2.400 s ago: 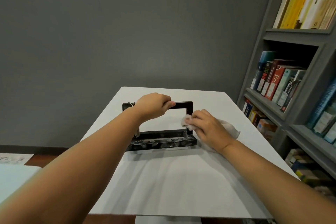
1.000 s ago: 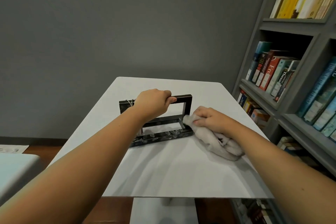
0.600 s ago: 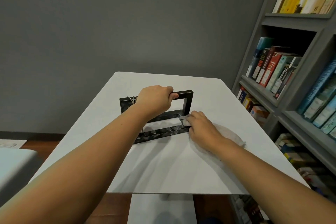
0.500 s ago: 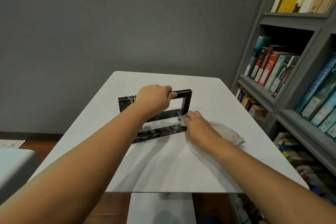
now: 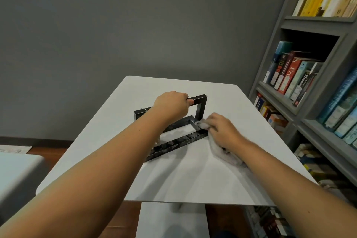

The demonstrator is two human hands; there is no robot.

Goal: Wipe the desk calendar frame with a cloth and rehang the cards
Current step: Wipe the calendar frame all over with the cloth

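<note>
The only writing you can read is on the book spines in the bookcase [image 5: 286,106] at your 2 o'clock. A red spine [image 5: 290,75] shows "Fre", and the rest is too small to read. The spine just right of it shows "Thesau" before the lettering blurs. The yellow and cream books on the top shelf are cut off by the picture's edge, and their titles are unreadable.

The calendar frame [image 5: 201,106] stands upright near the middle of the white table [image 5: 193,177], at your 12 o'clock. Your left hand [image 5: 171,107] is clenched round its top bar, and your forearm hides the left part of the base. Small wire rings [image 5: 145,109] show on the top bar at the hand's 9 o'clock, too blurred to count.

Your right hand [image 5: 222,131], at the frame's 4 o'clock, has its fingers curled over the cloth [image 5: 226,153]. It presses a bunched end against the right corner of the base. The rest of the cloth trails under your wrist, partly hidden.

Pale blotches run along the base's front bar, and you cannot tell whether they are marks or reflections.

At 8 o'clock the frame edge cuts off a second table [image 5: 17,170].
</note>
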